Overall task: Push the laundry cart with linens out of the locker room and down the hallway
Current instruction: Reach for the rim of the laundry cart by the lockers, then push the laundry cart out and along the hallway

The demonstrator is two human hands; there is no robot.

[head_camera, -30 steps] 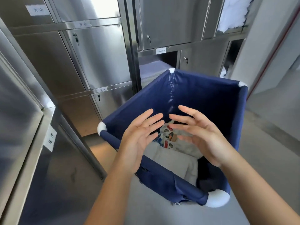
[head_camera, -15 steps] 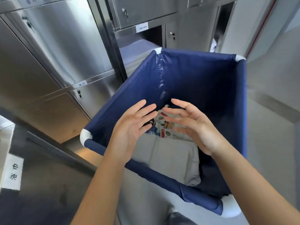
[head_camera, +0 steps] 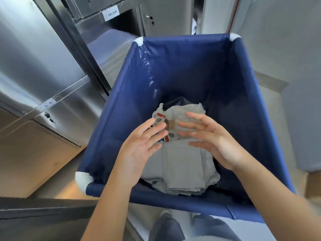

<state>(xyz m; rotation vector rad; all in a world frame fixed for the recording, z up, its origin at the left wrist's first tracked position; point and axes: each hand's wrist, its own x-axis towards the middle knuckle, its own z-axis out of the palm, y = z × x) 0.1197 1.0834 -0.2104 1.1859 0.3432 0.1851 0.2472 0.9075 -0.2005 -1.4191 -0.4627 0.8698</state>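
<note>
Head view, looking down into a deep blue fabric laundry cart with white corner caps. Folded grey linens and small labelled packets lie at its bottom. Both hands hover over the cart, palms facing, fingers spread and holding nothing: left hand, right hand. Steel lockers stand close along the cart's left side; pale open floor lies to the right.
</note>
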